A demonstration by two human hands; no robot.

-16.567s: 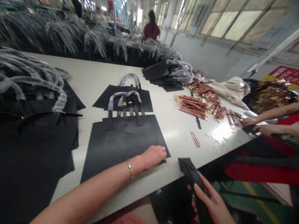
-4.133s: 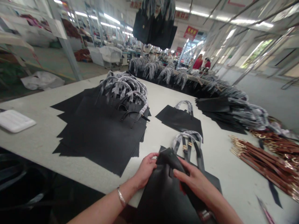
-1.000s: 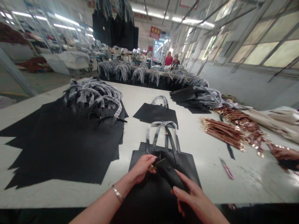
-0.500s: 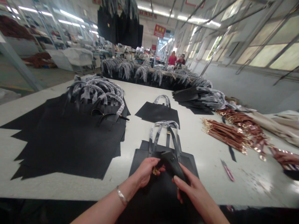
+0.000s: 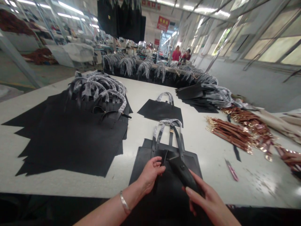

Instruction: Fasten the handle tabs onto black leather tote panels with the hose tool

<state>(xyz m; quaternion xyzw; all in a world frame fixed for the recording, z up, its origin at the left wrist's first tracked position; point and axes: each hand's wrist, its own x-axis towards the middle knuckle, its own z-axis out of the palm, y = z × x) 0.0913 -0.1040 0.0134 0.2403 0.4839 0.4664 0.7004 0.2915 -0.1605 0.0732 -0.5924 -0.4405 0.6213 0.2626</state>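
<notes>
A black handbag lies in front of me, its wrapped handles pointing away over the table. My right hand is wrapped round a black electric clipper, whose head points up and left near the base of the handles. Close to that head, my left hand pinches a narrow black strap at the bag's top edge. Its fingertips partly hide the strap. A bracelet circles my left wrist. Beyond this bag lies another black bag with wrapped handles.
At left, a fanned stack of black bags covers much of the table. On the right are brown straps with gold hooks, a pink-handled cutter and more stacked bags. Black bags hang overhead; people are far behind.
The clipper has turned and moved slightly right and down, showing more of its body. My left hand has shifted a little; the gold fitting seen at its fingers earlier is now mostly hidden.
</notes>
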